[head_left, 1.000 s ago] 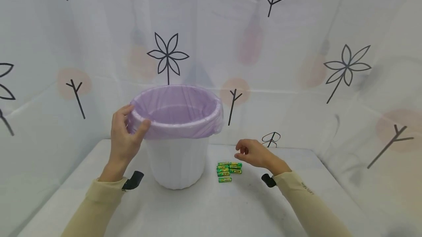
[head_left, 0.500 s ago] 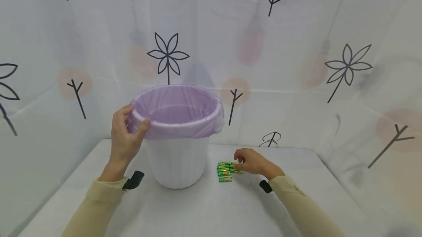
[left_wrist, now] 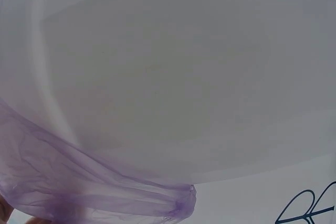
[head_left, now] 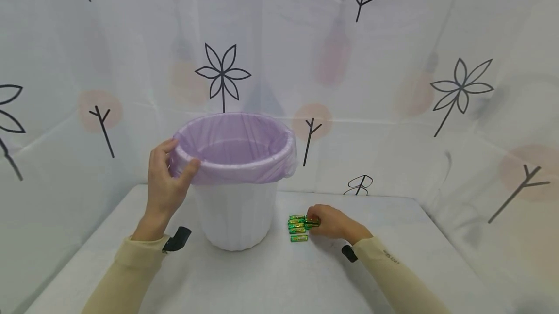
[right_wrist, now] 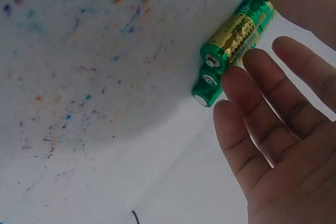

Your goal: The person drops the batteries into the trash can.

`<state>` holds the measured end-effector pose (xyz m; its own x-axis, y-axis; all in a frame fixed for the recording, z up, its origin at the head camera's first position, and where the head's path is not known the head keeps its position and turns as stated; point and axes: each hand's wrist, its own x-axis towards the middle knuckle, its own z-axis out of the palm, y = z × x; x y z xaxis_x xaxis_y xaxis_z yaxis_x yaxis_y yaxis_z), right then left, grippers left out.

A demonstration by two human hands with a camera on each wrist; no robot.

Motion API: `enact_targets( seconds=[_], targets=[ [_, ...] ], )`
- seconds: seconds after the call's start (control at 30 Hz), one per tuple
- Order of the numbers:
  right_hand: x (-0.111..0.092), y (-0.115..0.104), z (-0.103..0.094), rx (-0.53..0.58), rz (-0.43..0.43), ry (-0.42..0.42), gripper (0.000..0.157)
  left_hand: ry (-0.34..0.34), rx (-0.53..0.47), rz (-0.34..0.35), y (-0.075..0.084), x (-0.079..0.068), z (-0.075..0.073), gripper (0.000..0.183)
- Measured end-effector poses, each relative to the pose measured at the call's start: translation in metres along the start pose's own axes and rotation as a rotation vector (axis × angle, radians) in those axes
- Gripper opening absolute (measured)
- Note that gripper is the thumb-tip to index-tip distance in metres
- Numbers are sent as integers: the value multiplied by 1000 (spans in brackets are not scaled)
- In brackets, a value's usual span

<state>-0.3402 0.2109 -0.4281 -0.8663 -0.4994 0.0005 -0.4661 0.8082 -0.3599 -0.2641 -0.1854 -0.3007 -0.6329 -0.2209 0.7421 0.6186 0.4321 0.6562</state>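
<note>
A white trash can [head_left: 236,212] stands upright on the table, lined with a purple bag [head_left: 244,173] folded over its rim. My left hand [head_left: 166,188] grips the left side of this rim, thumb in front. In the left wrist view the bag [left_wrist: 105,182] and the can's pale wall fill most of the picture. Right of the can lie several green and gold batteries [head_left: 297,224] close together. At the right part of this group is my right hand [head_left: 334,222], fingers bent around the batteries. In the right wrist view its thumb overlaps a battery [right_wrist: 231,35] group's far end.
One battery [head_left: 299,238] lies slightly apart at the front of the group. The white table [head_left: 244,280] carries small coloured specks, seen in the right wrist view. Behind and at the sides hangs a white patterned curtain [head_left: 279,61].
My right hand has come down and left onto the right-hand batteries, which it now partly covers. The left hand and the trash can have stayed in place.
</note>
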Motion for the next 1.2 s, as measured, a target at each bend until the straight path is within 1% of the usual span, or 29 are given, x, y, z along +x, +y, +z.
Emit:
enact_targets(
  seconds=[0.1,0.27,0.47,0.63,0.8,0.93,1.07,1.2],
  targets=[
    [0,0,2,-33,0,-5,26,-3,1,0,-1,0,0,63],
    [0,0,3,-50,-17,-7,24,-5,7,-2,-1,0,0,63],
    [1,1,6,-49,-32,-14,19,-3,2,2,0,0,0,62],
    [0,3,7,-41,-31,-29,18,-8,-8,0,1,1,0,64],
    [-3,2,6,8,-47,-49,18,-7,0,-5,1,0,-1,64],
    [-6,1,5,65,-40,-70,20,-11,-1,-5,1,0,-1,64],
    [-6,1,5,94,-22,-79,20,-14,-6,-5,0,0,-1,64],
    [-6,0,6,100,-12,-78,20,-11,-12,-4,0,0,-1,64]
  ],
)
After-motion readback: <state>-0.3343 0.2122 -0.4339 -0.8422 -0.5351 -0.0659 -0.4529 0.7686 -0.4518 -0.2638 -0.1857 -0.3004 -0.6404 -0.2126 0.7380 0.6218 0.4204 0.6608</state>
